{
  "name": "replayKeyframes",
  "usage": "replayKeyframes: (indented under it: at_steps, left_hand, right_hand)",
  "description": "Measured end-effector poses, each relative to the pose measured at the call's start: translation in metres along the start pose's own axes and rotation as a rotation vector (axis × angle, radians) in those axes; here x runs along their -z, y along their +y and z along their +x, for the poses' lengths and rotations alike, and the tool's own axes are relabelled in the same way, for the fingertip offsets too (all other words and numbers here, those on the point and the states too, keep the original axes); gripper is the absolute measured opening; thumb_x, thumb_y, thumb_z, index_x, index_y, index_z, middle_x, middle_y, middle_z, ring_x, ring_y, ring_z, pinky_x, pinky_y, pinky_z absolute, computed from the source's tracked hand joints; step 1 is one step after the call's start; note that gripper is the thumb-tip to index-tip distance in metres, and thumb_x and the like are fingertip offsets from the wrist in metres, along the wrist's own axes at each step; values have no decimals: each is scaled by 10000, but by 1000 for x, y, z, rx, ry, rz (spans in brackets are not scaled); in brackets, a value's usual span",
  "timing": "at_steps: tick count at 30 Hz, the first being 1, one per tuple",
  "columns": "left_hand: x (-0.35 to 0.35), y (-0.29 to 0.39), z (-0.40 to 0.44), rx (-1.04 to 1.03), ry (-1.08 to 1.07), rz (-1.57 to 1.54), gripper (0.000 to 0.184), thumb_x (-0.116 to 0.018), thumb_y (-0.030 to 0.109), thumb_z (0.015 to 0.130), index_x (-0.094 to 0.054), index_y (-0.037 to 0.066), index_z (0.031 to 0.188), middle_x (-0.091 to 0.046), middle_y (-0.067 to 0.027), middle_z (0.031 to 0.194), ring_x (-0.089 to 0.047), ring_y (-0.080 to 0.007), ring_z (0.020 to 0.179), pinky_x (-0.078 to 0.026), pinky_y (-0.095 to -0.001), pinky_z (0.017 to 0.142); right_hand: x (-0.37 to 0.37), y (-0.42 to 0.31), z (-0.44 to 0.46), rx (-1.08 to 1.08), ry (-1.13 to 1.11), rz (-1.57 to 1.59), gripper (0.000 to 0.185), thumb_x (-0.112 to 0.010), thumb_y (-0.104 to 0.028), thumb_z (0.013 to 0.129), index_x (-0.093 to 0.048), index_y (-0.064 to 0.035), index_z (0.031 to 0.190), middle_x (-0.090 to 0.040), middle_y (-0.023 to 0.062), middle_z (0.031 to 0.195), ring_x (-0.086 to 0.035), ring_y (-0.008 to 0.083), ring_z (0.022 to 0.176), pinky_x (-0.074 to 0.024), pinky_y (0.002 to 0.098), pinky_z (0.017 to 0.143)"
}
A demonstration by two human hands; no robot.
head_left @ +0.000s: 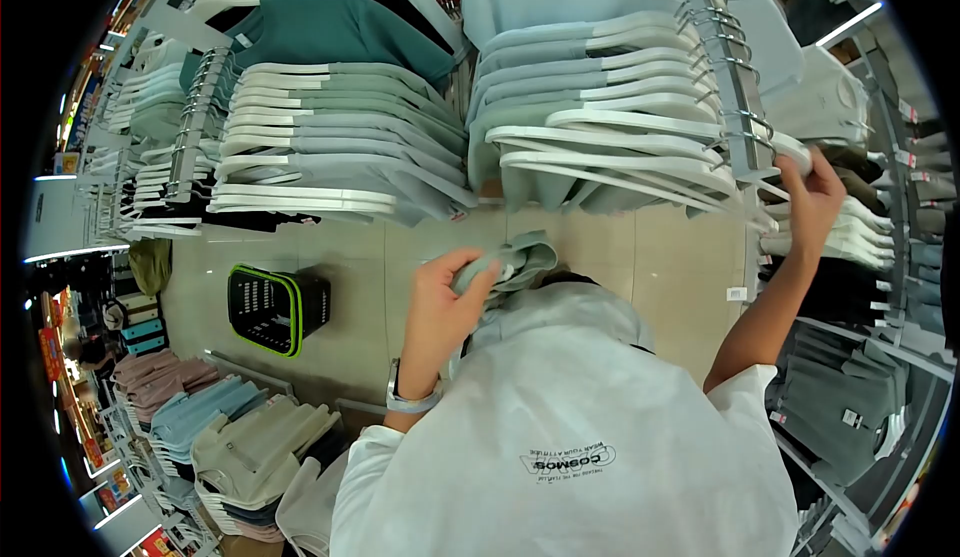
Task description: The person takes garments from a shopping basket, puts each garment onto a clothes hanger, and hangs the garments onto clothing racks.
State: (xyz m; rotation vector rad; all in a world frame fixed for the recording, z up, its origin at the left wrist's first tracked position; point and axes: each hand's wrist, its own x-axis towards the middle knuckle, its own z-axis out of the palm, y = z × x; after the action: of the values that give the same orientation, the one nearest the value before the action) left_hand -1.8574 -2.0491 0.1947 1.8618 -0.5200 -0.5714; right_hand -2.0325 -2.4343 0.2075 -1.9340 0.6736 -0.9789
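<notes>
My left hand [447, 302] is closed around a bunched grey-green garment [528, 260], held in front of my white T-shirt [560, 427]. The thumb presses on the fabric. Farther right, my right hand [815, 197] pinches the rounded end of a white hanger [791, 153] beside the front end of the metal rail [742, 97]. Several bare-looking white hangers [610, 162] hang tilted at the front of that rail, just left of this hand. Behind them, pale blue and green shirts [540, 87] hang in a row.
To the left, another rail carries green and grey shirts [350, 107] on white hangers. A black basket with a green rim [297, 307] stands on the tiled floor [370, 247]. More clothes racks [240, 447] flank me at lower left, and dark grey garments [825, 407] hang at right.
</notes>
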Motion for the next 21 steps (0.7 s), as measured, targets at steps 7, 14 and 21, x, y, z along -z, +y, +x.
replayKeyframes:
  at_steps: [7,14,21]
  left_hand:
    - [-5,0,13,-75,113,141,179,-649,143,842,-639,-30,887,-601,-69,639,-461,-78,550,-394,-239,514]
    - [-19,10,23,-171,36,100,163,-610,139,874,-636,-22,875,-559,-62,603,-412,-81,532,-364,-242,488]
    - [-24,9,27,-204,6,59,166,-593,137,888,-629,-23,866,-493,-35,578,-361,-71,538,-320,-235,470]
  right_hand:
    - [132,37,-50,154,593,-221,220,-693,-75,808,-648,78,959,-666,108,912,-613,147,803,-489,249,751]
    - [198,35,-120,407,875,-95,284,-553,-127,851,-605,153,858,-629,218,843,-641,278,738,-570,322,661]
    - [232,53,-156,413,843,-100,445,-513,-319,890,-616,112,853,-610,201,780,-591,273,680,-498,327,598]
